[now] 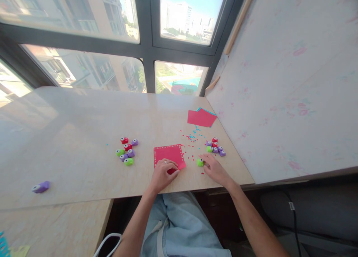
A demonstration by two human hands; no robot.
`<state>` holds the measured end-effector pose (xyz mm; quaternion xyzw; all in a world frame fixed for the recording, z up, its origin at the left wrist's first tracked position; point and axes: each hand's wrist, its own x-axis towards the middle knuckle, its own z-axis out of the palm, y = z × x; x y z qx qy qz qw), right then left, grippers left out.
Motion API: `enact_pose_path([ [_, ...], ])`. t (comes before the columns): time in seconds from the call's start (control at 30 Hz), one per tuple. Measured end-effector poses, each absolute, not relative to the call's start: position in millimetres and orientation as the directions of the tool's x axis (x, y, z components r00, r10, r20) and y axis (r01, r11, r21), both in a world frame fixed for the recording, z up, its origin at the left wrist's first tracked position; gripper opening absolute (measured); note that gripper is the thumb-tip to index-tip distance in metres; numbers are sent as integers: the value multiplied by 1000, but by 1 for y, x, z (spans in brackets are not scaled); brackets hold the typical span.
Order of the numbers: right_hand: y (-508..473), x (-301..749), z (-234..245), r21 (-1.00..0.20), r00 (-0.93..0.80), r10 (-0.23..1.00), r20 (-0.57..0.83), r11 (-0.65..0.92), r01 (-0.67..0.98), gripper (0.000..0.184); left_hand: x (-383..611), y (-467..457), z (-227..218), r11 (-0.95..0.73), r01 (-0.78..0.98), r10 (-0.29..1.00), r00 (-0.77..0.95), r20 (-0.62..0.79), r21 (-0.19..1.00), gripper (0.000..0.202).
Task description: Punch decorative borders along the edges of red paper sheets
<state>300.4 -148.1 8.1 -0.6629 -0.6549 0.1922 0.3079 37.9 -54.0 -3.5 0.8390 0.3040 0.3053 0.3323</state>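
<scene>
A red paper square (168, 154) with small holes punched along its edges lies on the table (84, 137) in front of me. My left hand (163, 174), a ring on one finger, rests on the sheet's near edge with fingers curled onto it. My right hand (214, 167) lies flat to the right, its fingertips touching a small green punch (200, 162). Red and blue paper dots (191, 137) are scattered between the sheet and the right-hand punches.
A cluster of red, purple and green punches (127, 151) sits left of the sheet, another cluster (215, 146) to the right. Red and blue paper sheets (201, 117) lie farther back. A lone purple punch (40, 187) sits far left. A slanted board (279, 100) walls the right.
</scene>
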Motion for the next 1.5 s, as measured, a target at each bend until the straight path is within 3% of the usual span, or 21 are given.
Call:
enact_pose_path([
  [0.17, -142, 286, 9, -667, 72, 980, 184, 70, 741, 48, 38, -55, -3, -590, 305, 715, 627, 309, 748, 7],
  [0.4, -136, 276, 10, -563, 249, 960, 132, -134, 816, 32, 38, -56, 3, -579, 318, 722, 627, 292, 750, 6],
  [0.63, -132, 272, 16, -582, 183, 968, 174, -49, 812, 25, 38, -58, 6, -550, 285, 739, 603, 299, 785, 9],
  [0.73, -137, 278, 20, -751, 272, 949, 158, -63, 657, 24, 38, -58, 6, -519, 256, 760, 575, 303, 816, 10],
  [0.87, -155, 288, 23, -970, 296, 954, -48, -115, 213, 36, 35, -57, 3, -380, 197, 850, 459, 258, 904, 6],
  [0.97, -170, 286, 21, -985, 174, 970, -169, -172, 0, 41, 32, -55, -1, -240, 106, 919, 344, 191, 965, 6],
  [1.13, -169, 267, 6, -973, 69, 976, -205, -196, -121, 41, 31, -54, -4, -160, 30, 937, 319, 142, 987, 11],
  [1.37, -104, 243, -17, -999, -22, 999, -40, -39, 27, 42, 31, -56, 4, -110, -40, 957, 266, 117, 993, 15],
  [1.5, -55, 237, -24, -970, -88, 987, 136, 151, 193, 38, 31, -57, 5, -55, -70, 975, 211, 68, 996, 15],
])
